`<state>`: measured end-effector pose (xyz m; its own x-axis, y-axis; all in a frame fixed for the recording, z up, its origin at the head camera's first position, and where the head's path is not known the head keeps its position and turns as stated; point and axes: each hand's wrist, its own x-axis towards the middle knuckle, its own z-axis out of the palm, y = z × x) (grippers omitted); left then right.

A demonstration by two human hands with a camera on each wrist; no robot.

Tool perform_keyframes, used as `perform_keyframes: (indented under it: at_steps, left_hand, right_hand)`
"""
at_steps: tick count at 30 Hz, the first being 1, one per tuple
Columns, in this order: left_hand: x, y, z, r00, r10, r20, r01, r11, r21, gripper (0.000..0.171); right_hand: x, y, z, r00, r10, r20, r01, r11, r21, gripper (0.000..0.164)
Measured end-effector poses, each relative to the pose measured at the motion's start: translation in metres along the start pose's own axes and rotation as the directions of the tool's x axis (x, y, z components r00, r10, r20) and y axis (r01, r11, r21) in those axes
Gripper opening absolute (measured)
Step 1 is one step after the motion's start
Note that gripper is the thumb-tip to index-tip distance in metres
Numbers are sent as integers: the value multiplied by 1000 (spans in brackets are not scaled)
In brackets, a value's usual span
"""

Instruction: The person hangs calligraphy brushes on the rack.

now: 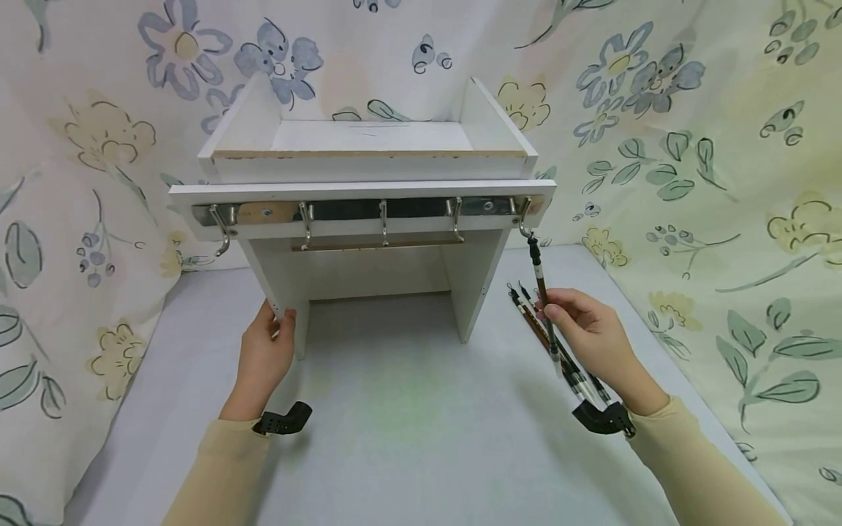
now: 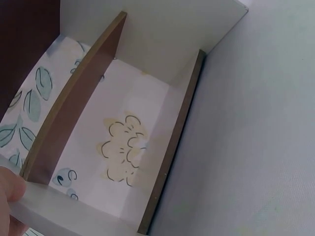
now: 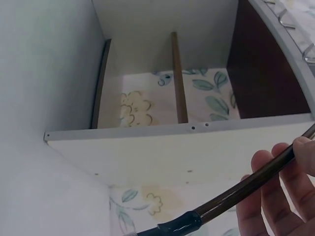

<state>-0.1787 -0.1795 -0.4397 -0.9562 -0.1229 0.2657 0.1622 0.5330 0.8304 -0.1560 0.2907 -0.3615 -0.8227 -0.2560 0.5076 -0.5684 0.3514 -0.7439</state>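
Note:
A small white shelf (image 1: pixel 362 188) with a row of metal hooks along its front stands on the table. My left hand (image 1: pixel 264 358) grips the lower edge of its left side panel; in the left wrist view only part of that hand (image 2: pixel 9 189) shows. With thumb and fingers my right hand (image 1: pixel 595 340) pinches the brown handle of a calligraphy brush (image 1: pixel 540 274), held nearly upright. The brush's top end meets the rightmost hook (image 1: pixel 524 219); whether its loop is over the hook is too small to tell. Behind and below it, several more brushes (image 1: pixel 521 305) lie on the table.
The pale table (image 1: pixel 408 438) spreads in front of the shelf. A flowered cloth (image 1: pixel 658 183) hangs behind and along both sides. An open-topped compartment (image 1: pixel 371 137) forms the shelf's upper part. Each wrist wears a black camera mount (image 1: pixel 283 420).

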Motion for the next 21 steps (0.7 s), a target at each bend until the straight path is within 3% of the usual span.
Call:
perform_keyframes:
  at_steps: [8, 16, 19, 21]
  left_hand:
    - [0, 0, 0, 1000, -7, 5, 7, 1000, 1, 52]
    - [-2, 0, 1, 1000, 11, -13, -10, 1000, 5, 50]
    - [-2, 0, 1, 1000, 18, -14, -18, 1000, 2, 50]
    - [-2, 0, 1, 1000, 17, -15, -17, 1000, 1, 50]
  right_hand:
    - [-2, 2, 1, 1000, 25, 1, -25, 1000, 18, 27]
    - [1, -13, 11, 999, 41, 15, -41, 998, 37, 22]
    - [0, -2, 15, 998, 64, 13, -65, 997, 48, 24]
    - [0, 4, 20, 998, 70, 1, -70, 998, 3, 25]
